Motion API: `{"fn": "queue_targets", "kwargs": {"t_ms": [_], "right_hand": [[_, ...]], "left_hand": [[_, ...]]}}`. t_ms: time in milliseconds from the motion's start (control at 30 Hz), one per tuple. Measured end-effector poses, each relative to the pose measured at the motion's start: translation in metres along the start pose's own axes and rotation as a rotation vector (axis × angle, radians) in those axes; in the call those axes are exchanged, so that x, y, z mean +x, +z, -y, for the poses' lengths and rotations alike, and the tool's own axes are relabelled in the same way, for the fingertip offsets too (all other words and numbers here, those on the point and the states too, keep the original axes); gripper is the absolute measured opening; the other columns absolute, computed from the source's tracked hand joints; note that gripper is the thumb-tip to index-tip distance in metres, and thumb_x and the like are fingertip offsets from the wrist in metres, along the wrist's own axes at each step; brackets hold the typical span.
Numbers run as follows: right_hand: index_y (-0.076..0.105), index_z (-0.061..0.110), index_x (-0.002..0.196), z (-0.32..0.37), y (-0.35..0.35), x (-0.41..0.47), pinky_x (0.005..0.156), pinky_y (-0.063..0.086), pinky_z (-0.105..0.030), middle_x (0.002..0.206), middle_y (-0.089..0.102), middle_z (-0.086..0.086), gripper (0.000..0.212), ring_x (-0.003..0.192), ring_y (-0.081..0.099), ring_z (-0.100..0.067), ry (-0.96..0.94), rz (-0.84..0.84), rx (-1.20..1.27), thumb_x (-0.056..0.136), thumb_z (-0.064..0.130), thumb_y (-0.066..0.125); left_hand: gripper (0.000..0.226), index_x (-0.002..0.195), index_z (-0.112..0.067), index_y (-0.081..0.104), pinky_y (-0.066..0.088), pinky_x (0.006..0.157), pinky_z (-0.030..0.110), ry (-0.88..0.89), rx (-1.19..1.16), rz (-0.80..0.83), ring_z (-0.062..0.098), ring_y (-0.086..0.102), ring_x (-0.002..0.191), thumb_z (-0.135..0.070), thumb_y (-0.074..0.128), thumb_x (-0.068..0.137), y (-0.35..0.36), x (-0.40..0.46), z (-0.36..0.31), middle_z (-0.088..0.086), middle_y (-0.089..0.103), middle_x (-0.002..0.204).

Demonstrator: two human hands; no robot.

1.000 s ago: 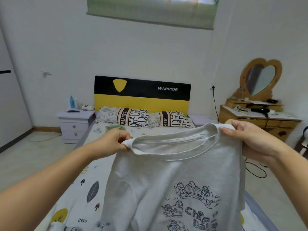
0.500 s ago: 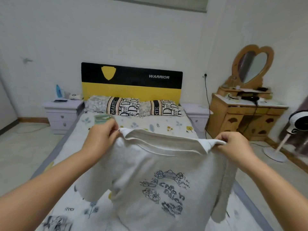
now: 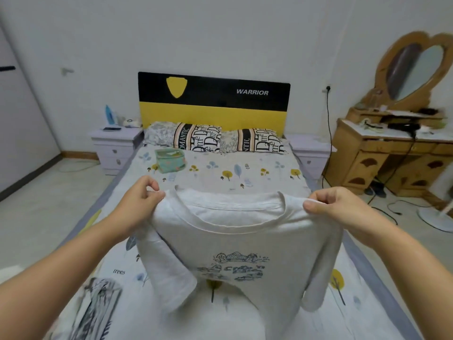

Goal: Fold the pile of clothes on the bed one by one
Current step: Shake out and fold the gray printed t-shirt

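Note:
I hold a light grey T-shirt with a dark cartoon print stretched out over the bed. My left hand pinches its left shoulder and my right hand pinches its right shoulder. The collar faces up and the sleeves hang down on both sides. The shirt's lower part is lost below the frame. A blurred grey and white garment lies on the sheet at the lower left.
A green folded piece lies near two patterned pillows under the yellow and black headboard. White nightstands flank the bed. A wooden dresser with a heart mirror stands right, with cables and a fan base on the floor.
The shirt has come down from chest height toward the bed, and my hands have spread wider, pulling the shoulders taut. My view has tilted down.

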State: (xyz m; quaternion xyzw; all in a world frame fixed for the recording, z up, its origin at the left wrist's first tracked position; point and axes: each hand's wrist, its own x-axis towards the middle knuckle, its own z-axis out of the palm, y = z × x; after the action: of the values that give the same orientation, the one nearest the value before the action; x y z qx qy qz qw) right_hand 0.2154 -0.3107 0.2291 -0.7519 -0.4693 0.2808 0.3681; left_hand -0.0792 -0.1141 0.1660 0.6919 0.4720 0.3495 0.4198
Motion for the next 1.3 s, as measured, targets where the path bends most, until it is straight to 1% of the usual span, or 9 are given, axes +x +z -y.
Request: {"fn": "queue_targets", "kwargs": {"t_ms": [167, 333, 533, 700, 800, 900, 967, 1133, 1300], "right_hand": [[0.064, -0.001, 0.074, -0.002, 0.013, -0.019, 0.061, 0.035, -0.027, 0.068, 0.056, -0.009, 0.020, 0.066, 0.048, -0.018, -0.021, -0.117, 0.046, 0.088, 0.014, 0.062], [0.064, -0.002, 0.074, 0.012, 0.022, -0.055, 0.057, 0.035, -0.028, 0.068, 0.055, -0.011, 0.020, 0.065, 0.047, -0.019, -0.033, -0.272, 0.036, 0.086, 0.013, 0.063], [0.066, -0.001, 0.076, 0.045, 0.027, -0.107, 0.058, 0.037, -0.030, 0.075, 0.061, -0.021, 0.019, 0.065, 0.049, -0.019, -0.123, -0.415, -0.066, 0.085, 0.015, 0.064], [0.066, 0.005, 0.074, 0.069, 0.019, -0.120, 0.057, 0.035, -0.025, 0.069, 0.058, -0.012, 0.018, 0.061, 0.046, -0.017, -0.190, -0.512, -0.112, 0.086, 0.019, 0.063], [0.065, 0.006, 0.074, 0.061, 0.016, -0.102, 0.054, 0.035, -0.023, 0.067, 0.056, -0.005, 0.019, 0.060, 0.046, -0.014, -0.148, -0.514, -0.136, 0.086, 0.020, 0.063], [0.067, 0.008, 0.075, 0.030, 0.028, -0.066, 0.065, 0.045, -0.034, 0.074, 0.062, -0.006, 0.018, 0.068, 0.052, -0.016, -0.071, -0.462, -0.161, 0.086, 0.021, 0.064], [0.066, 0.007, 0.072, 0.000, 0.045, -0.037, 0.064, 0.043, -0.033, 0.070, 0.061, -0.005, 0.018, 0.066, 0.051, -0.015, -0.034, -0.402, -0.184, 0.085, 0.020, 0.063], [0.055, 0.016, 0.059, -0.088, 0.098, 0.035, 0.058, 0.036, -0.030, 0.059, 0.055, 0.000, 0.027, 0.061, 0.049, -0.016, 0.087, -0.305, -0.195, 0.085, 0.021, 0.061], [0.048, 0.018, 0.058, -0.161, 0.146, 0.097, 0.053, 0.034, -0.028, 0.058, 0.052, 0.002, 0.031, 0.058, 0.046, -0.013, 0.189, -0.234, -0.232, 0.087, 0.021, 0.057]], "left_hand": [[0.024, 0.065, -0.010, 0.052, 0.028, 0.044, 0.011, 0.108, 0.069, 0.157, 0.001, 0.034, 0.044, 0.001, 0.071, 0.077, -0.019, -0.024, -0.004, -0.012, 0.043, 0.045], [0.019, 0.067, -0.008, 0.057, 0.032, 0.047, 0.012, 0.095, 0.084, 0.211, 0.001, 0.039, 0.046, -0.001, 0.067, 0.081, -0.042, -0.056, -0.006, -0.004, 0.049, 0.054], [0.026, 0.068, -0.016, 0.045, 0.029, 0.055, 0.031, 0.316, 0.195, -0.084, 0.014, 0.037, 0.055, -0.009, 0.055, 0.090, -0.070, -0.100, -0.029, -0.001, 0.045, 0.058], [0.014, 0.080, -0.013, 0.049, 0.033, 0.055, 0.025, 0.436, 0.255, -0.309, 0.009, 0.042, 0.056, -0.018, 0.058, 0.090, -0.077, -0.119, -0.053, -0.002, 0.053, 0.064], [0.015, 0.077, -0.015, 0.058, 0.036, 0.057, 0.015, 0.414, 0.259, -0.177, 0.005, 0.047, 0.056, -0.018, 0.072, 0.077, -0.080, -0.102, -0.053, -0.005, 0.058, 0.067], [0.025, 0.068, -0.030, 0.060, 0.036, 0.053, 0.009, 0.349, 0.349, 0.007, 0.003, 0.049, 0.052, -0.016, 0.080, 0.068, -0.073, -0.073, -0.032, -0.003, 0.059, 0.061], [0.019, 0.067, -0.025, 0.063, 0.036, 0.052, 0.009, 0.277, 0.409, 0.079, 0.001, 0.050, 0.051, -0.017, 0.080, 0.069, -0.056, -0.051, -0.006, -0.005, 0.058, 0.059], [0.014, 0.069, -0.022, 0.061, 0.036, 0.059, 0.020, 0.153, 0.512, 0.115, 0.014, 0.051, 0.062, -0.022, 0.074, 0.076, 0.005, -0.001, 0.077, -0.003, 0.059, 0.064], [0.017, 0.073, -0.016, 0.058, 0.033, 0.056, 0.016, 0.026, 0.584, 0.113, 0.014, 0.050, 0.063, -0.026, 0.066, 0.084, 0.065, 0.037, 0.152, -0.004, 0.056, 0.064]]}}
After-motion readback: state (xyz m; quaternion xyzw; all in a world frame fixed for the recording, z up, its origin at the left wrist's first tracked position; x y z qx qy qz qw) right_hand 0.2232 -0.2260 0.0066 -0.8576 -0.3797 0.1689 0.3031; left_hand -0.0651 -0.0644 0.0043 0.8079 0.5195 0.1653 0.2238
